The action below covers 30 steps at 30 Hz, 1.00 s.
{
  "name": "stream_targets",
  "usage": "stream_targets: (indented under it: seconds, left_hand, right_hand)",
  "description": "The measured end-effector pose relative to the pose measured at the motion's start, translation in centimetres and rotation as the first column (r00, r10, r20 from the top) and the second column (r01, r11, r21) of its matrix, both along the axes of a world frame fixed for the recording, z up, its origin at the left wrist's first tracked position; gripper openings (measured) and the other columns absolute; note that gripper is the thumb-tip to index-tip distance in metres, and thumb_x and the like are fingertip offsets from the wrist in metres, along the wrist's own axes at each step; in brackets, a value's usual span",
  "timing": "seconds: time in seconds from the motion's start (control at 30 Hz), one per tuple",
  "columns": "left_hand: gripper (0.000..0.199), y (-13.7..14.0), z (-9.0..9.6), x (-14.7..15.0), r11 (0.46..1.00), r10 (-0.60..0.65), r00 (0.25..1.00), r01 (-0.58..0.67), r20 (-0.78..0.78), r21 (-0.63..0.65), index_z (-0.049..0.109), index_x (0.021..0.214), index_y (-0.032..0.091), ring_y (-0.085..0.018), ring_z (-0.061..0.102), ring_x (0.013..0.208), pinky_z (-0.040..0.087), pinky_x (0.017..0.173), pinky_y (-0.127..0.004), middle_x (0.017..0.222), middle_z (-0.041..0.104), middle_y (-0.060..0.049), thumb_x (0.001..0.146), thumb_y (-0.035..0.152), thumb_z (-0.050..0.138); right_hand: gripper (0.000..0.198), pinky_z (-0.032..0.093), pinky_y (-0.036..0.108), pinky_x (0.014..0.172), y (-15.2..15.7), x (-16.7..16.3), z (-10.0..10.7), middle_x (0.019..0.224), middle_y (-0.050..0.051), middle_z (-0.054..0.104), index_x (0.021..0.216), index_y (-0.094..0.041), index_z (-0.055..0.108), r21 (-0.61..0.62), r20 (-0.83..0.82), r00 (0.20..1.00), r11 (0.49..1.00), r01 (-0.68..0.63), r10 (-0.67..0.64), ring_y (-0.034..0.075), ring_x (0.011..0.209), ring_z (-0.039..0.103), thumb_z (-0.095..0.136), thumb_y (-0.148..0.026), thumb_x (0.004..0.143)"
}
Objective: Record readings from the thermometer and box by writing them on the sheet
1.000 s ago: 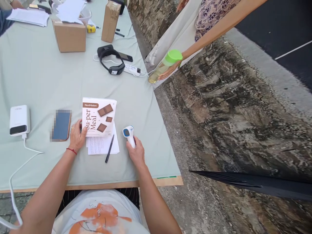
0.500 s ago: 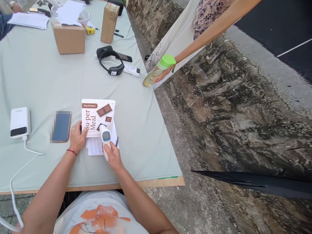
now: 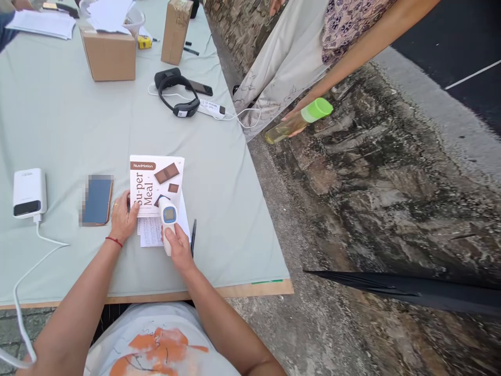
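A white box printed "NutriMotion Su-per Meal" (image 3: 156,180) is on the cloth-covered table in front of me. My left hand (image 3: 124,216) grips its lower left edge, thumb on the front face. In my right hand (image 3: 179,245) is a white infrared thermometer (image 3: 169,219) with a blue-framed screen, my fingers wrapped round its handle. Its head overlaps the lower right corner of the box; whether they touch I cannot tell. Printed paper sheets (image 3: 151,232) lie partly under the box and my right hand. Just right of that hand is a dark pen (image 3: 193,237).
To the left lie a phone (image 3: 97,201) and a white power bank (image 3: 30,193) with its cable. Farther back are a black headset (image 3: 178,94), a cardboard box (image 3: 109,57) and a tall carton (image 3: 176,31). Beyond the right edge, another person's hand holds a green-capped bottle (image 3: 299,120).
The other person's bottle has moved right, away from the table edge. My right hand has shifted slightly left, showing more of the pen. The thermometer still overlaps the box corner.
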State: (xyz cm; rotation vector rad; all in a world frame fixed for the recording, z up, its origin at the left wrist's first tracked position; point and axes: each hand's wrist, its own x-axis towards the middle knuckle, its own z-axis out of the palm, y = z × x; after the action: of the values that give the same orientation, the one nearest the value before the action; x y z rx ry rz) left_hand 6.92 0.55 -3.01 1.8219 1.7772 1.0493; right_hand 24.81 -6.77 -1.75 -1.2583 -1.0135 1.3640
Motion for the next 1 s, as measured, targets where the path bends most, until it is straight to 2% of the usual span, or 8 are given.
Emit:
stream_targets:
  seconds: [0.27,1.0]
  left_hand:
    - [0.076,-0.09,0.23,0.04,1.0,-0.005,1.0,0.005,0.001,-0.012,0.057,0.132,0.013,-0.032,0.058,0.102,0.047,0.091,-0.047,0.113,0.067,-0.017,0.095,0.072,0.027]
    - [0.075,-0.1,0.5,0.11,1.0,-0.01,1.0,0.01,0.002,-0.012,0.057,0.13,0.014,-0.032,0.059,0.102,0.047,0.092,-0.046,0.11,0.068,-0.015,0.094,0.073,0.027]
  right_hand:
    - [0.046,0.047,0.03,0.072,0.03,0.05,-0.26,0.086,0.003,0.064,0.102,-0.02,0.065,-0.012,-0.06,0.998,1.0,-0.014,0.013,0.019,0.079,0.056,0.059,-0.063,0.086]
    - [0.047,0.049,0.034,0.083,0.03,-0.17,0.63,0.09,0.004,0.066,0.102,-0.021,0.066,-0.003,-0.06,0.998,1.0,0.0,-0.001,0.021,0.086,0.058,0.06,-0.064,0.084]
